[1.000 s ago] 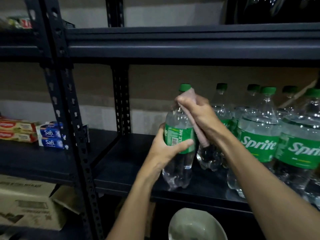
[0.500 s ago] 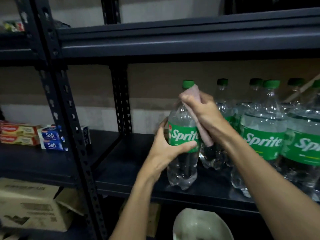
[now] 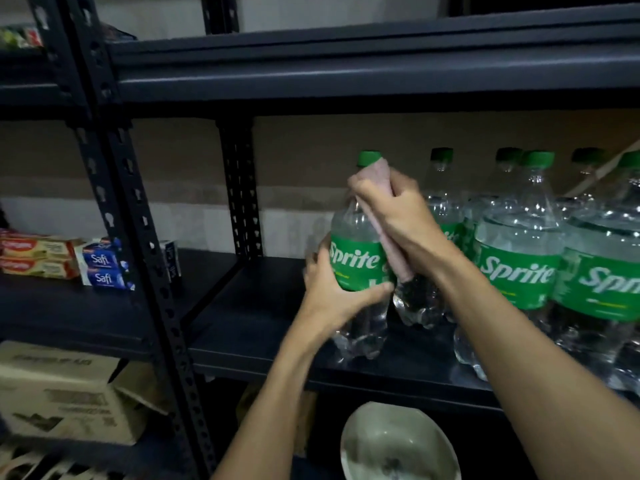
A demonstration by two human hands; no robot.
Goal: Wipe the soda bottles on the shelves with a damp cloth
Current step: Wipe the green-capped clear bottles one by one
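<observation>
dimly, on the dark metal shelf (image 3: 263, 327), left hand (image 3: 332, 296) holds a sprite bottle (image 3: 356, 258), right hand (image 3: 401, 216) clutches a pink cloth (image 3: 388, 233).

The bottle (image 3: 358, 265) has been turned in the left hand (image 3: 337, 294): a second ago its label showed small print, half a second ago the word Sprite came round, and now that word faces nearer the left. The right hand (image 3: 398, 216) with the cloth (image 3: 382, 220) has shifted slightly down the bottle's right side, the cloth reaching lower over the label.
</observation>
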